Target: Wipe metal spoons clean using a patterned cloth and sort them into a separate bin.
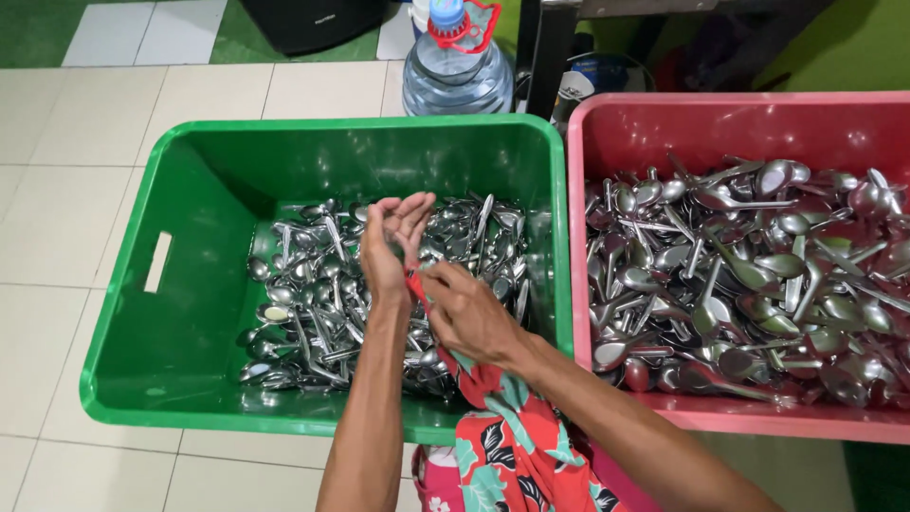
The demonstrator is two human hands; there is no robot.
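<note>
My left hand (393,248) is raised over the green plastic crate (190,313), fingers half curled; whether it holds a spoon I cannot tell. My right hand (464,313) pinches the red floral cloth (502,417) just beside it. Steel spoons (303,303) below: stiff, light, slick; best gripped at the handle. Their axes lie mixed. More spoons fill the pink plastic crate (607,123) on the right.

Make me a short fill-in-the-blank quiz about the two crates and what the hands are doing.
1. Both hands, the left hand and the right hand, are over the ____ crate.
2. The pink crate stands to the ____ of the green one.
3. Both crates hold metal ____.
4. Behind the crates stands a clear water ____ with a blue cap.

Missing words: green; right; spoons; bottle
</note>
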